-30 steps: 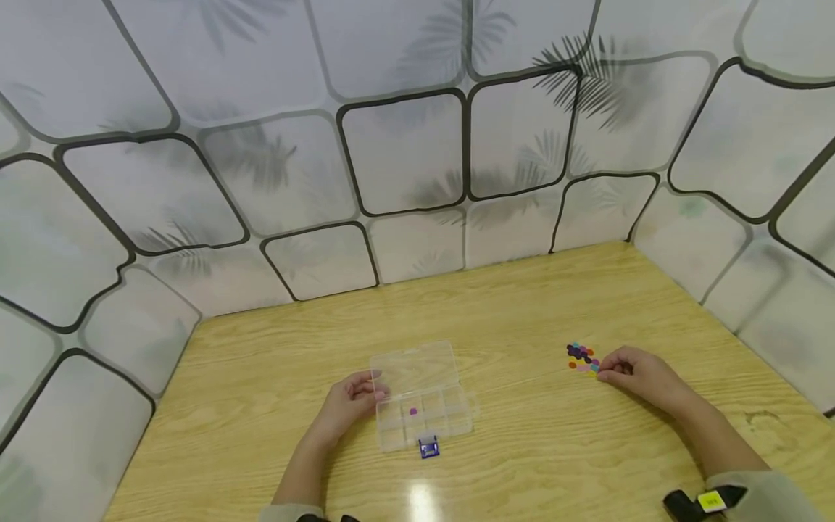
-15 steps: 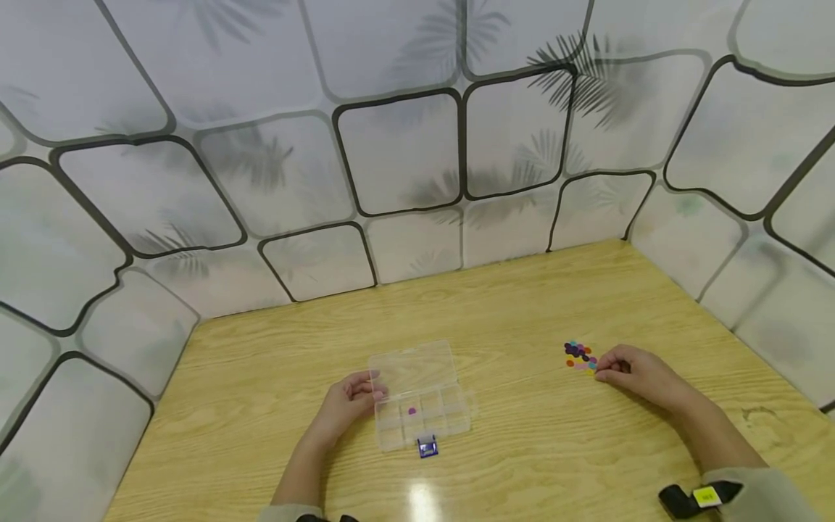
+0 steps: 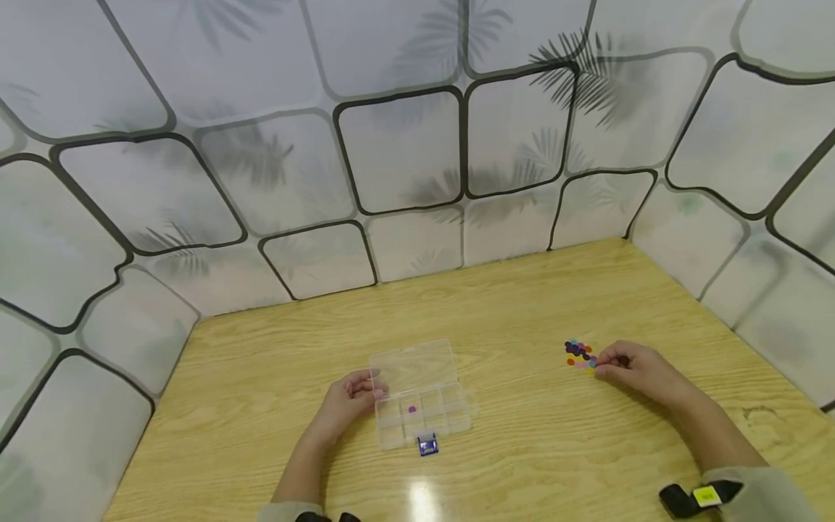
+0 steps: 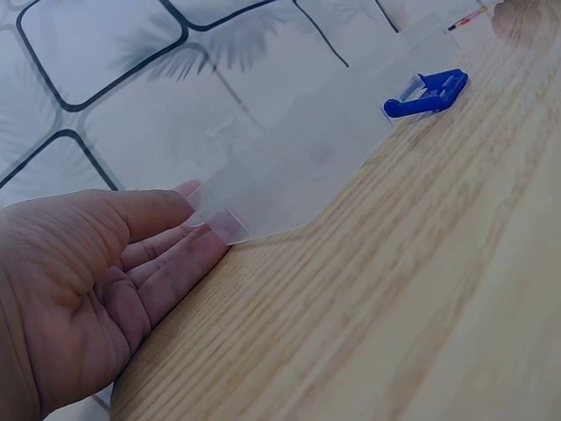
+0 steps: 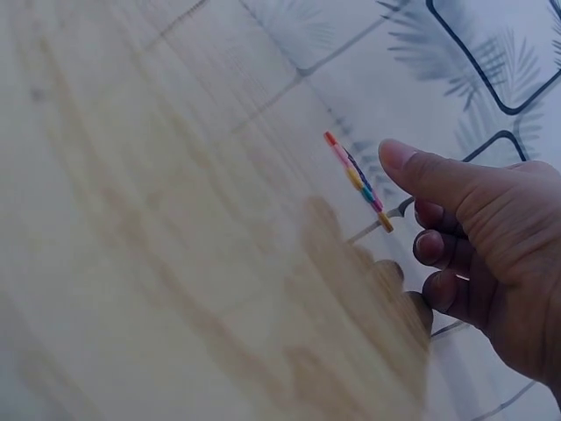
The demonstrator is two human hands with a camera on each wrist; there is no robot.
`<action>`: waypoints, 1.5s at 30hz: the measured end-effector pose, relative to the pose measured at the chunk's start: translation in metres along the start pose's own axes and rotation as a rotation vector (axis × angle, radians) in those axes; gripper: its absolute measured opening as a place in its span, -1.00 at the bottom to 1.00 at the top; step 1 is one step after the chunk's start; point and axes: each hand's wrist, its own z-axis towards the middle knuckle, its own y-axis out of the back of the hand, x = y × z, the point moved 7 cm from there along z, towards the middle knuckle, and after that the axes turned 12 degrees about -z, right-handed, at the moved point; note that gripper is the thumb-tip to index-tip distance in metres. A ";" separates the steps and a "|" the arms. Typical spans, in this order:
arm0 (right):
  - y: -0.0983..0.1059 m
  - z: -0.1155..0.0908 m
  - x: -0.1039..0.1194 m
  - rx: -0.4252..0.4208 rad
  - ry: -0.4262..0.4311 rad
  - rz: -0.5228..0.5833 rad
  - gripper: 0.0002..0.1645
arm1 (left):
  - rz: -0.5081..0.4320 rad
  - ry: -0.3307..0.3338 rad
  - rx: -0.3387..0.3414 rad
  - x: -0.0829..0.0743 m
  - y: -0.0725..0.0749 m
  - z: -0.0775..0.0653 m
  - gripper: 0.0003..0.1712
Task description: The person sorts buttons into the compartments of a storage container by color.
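A clear plastic compartment box [image 3: 438, 415] lies on the table with its clear lid [image 3: 412, 368] folded back. One magenta disc [image 3: 412, 409] sits in a compartment, and a blue latch [image 4: 431, 94] is at the front side. My left hand [image 3: 349, 402] grips the box's left edge, thumb on the near corner and fingers behind. To the right, small coloured discs [image 3: 577, 349] lie in a flat cluster: dark purple, orange, pink, yellow, blue. My right hand [image 3: 636, 370] is at their right edge, thumb and forefinger close together, other fingers curled. I cannot tell whether a disc is between them.
The wood-grain table [image 3: 509, 442] carries the box and discs, with a stretch of bare wood between them. Patterned wall panels [image 3: 417, 243] rise along its back and sides. A dark strap with a yellow label [image 3: 707, 496] shows at the right cuff.
The right hand shifts very slightly at the edge of the disc cluster. The left hand and the box keep their places; the whole head view drifts a little.
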 end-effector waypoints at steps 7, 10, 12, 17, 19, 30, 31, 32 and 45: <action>0.000 0.001 0.010 -0.023 0.053 -0.046 -0.88 | 0.004 -0.002 0.017 0.001 0.000 0.000 -0.41; 0.000 0.003 0.015 -0.049 0.103 -0.065 -0.91 | 0.003 -0.007 0.018 0.000 -0.001 -0.001 -0.41; 0.000 0.004 0.019 -0.055 0.119 -0.070 -0.92 | 0.003 -0.008 0.012 0.000 -0.001 -0.001 -0.42; -0.002 0.008 0.027 -0.030 0.139 -0.050 -0.94 | -0.005 -0.009 -0.001 -0.001 -0.001 -0.002 -0.44; -0.003 0.010 0.030 -0.022 0.141 -0.040 -0.95 | -0.013 -0.010 -0.003 -0.001 -0.001 -0.003 -0.44; -0.018 0.023 0.059 -0.023 0.288 0.017 -0.95 | -0.021 -0.025 -0.006 -0.005 -0.002 -0.005 -0.45; -0.020 0.024 0.062 -0.021 0.299 0.017 -0.95 | -0.021 -0.028 -0.003 -0.005 -0.003 -0.004 -0.45; -0.021 0.025 0.064 -0.021 0.306 0.014 -0.95 | -0.019 -0.031 -0.001 -0.005 -0.003 -0.004 -0.45; -0.040 0.034 0.101 -0.001 0.441 0.011 -0.86 | -0.017 -0.032 0.004 -0.004 -0.003 -0.003 -0.43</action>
